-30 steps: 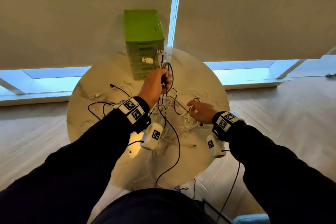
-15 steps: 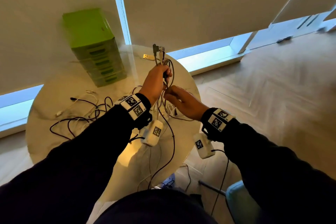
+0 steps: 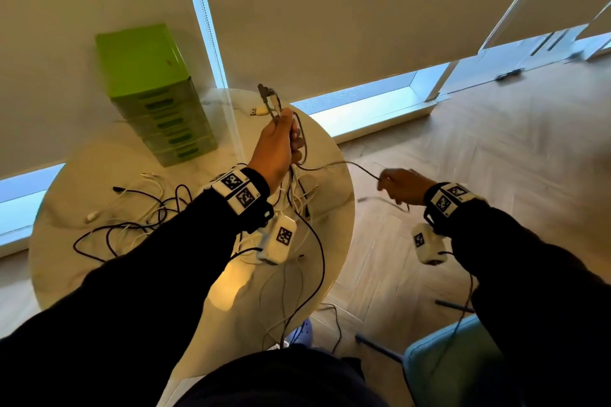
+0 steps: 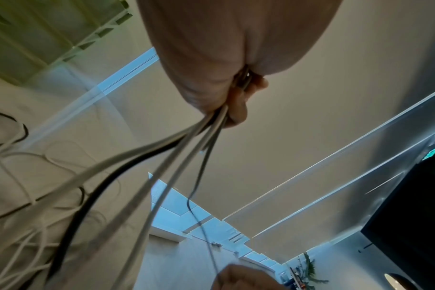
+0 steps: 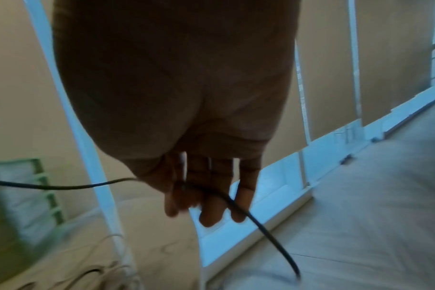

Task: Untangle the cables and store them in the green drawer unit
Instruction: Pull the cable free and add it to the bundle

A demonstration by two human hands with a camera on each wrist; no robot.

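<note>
The left hand (image 3: 276, 145) is closed around a bundle of cables (image 3: 291, 175) hanging down. One grey cable (image 3: 344, 164) runs sideways to the right hand (image 3: 401, 185), whose fingers pinch it

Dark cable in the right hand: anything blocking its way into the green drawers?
Yes. The dark cable pinched by the right hand runs back into the bundle gripped by the left hand, so it isn't free. All visible fronts of the green drawer unit look closed. Nothing else visibly intervenes.
</note>
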